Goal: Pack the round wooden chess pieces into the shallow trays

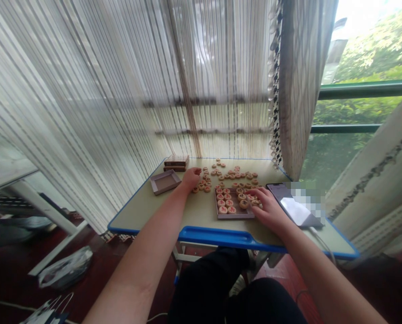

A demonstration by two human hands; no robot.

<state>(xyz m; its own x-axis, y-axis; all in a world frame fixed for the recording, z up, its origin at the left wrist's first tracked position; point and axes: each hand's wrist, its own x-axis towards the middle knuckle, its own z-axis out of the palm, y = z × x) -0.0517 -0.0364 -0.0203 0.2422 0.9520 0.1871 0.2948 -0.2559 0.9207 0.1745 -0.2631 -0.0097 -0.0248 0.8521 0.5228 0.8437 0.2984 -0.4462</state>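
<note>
- Discs (232, 173): pale, round wooden pieces with red or dark marks, scattered over the far middle of the table (153, 211).
- Tray (234, 215), near centre, holds more of them in rows.
- Your left hand (191, 176) is curled shut at the scatter's left edge; cannot tell if it grips a disc.
- Your right hand (270, 209) lies spread, fingers on the tray's right-hand discs.
- Phone (293, 204) sits just beside that hand; shallow box (165, 181) far left; bare tabletop near-left, up to the blue lip.

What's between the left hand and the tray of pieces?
Head view: a few loose round pieces lie on the table between left hand and tray.
</note>
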